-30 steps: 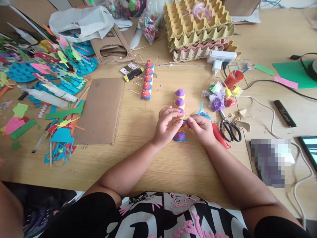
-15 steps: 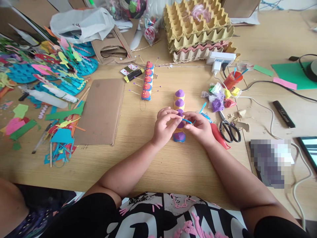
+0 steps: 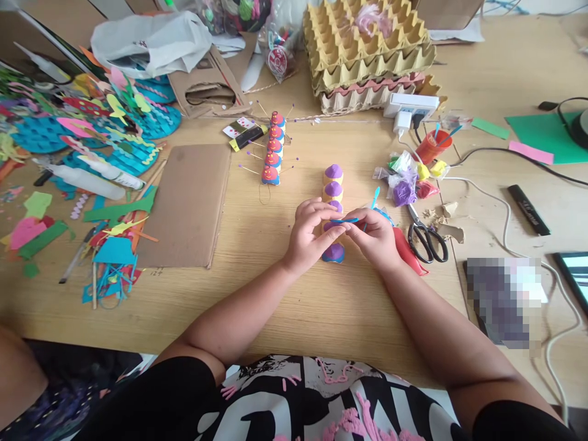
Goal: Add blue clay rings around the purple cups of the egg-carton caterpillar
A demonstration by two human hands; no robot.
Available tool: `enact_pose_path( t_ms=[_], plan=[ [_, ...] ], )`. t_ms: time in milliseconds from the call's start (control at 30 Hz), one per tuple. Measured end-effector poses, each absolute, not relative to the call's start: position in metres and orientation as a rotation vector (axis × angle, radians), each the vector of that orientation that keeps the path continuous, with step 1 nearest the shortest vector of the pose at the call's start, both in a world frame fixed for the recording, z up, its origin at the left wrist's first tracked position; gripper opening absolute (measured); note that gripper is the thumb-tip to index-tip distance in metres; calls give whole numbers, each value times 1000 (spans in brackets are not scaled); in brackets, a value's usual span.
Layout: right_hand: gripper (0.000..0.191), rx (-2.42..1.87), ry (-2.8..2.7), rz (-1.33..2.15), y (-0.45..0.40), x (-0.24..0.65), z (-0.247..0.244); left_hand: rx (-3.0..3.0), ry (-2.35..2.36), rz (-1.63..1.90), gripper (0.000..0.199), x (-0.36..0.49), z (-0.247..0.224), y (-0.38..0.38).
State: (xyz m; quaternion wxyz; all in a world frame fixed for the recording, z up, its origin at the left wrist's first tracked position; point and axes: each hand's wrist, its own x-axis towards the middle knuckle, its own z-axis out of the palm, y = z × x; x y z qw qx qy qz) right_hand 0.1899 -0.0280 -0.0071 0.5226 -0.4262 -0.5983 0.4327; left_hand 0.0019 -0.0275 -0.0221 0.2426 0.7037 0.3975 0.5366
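Observation:
Fingertips of my left hand [image 3: 312, 233] and my right hand [image 3: 374, 236] meet over a row of purple-topped yellow bumps [image 3: 333, 190], partly covering it. Both hands are closed on a thin blue strip [image 3: 345, 220], pinched between thumbs and fingers. The row's near end has a blue base. Beyond my left hand stands a finished-looking row of red and blue bumps [image 3: 274, 147] with drawn faces and pin-like sticks. A light blue tool [image 3: 376, 196] sticks up behind my right hand, its lower part hidden.
Black-handled scissors [image 3: 427, 239] and a red object [image 3: 408, 252] lie right of my right hand. Bagged clay [image 3: 404, 191] and an orange cup [image 3: 433, 147] are farther back. Cardboard [image 3: 184, 205] lies left; egg trays [image 3: 367, 55] are stacked behind. Another person's arm [image 3: 18, 373] shows lower left.
My fingertips have come closer together, and the blue strip now lies more level between them. My left fingers have shifted slightly right.

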Motion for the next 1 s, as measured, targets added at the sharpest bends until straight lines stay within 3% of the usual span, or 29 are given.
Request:
enact_pose_path(
  t_ms=[267, 400, 733, 1000],
  plan=[
    [43, -934, -1395, 1129, -28, 191, -10, 1811, 1068, 1548, 25, 1, -31, -24],
    [39, -964, -1396, 1091, -29, 188, -7, 1835, 1127, 1499, 33, -1, -30, -25],
    [44, -1015, -1308, 1053, -31, 188, -5, 1859, 1065, 1499, 44, 2, -27, -27],
    [49, -1049, -1304, 1022, -31, 187, -5, 1827, 1028, 1441, 37, 5, -25, -32]
  ],
)
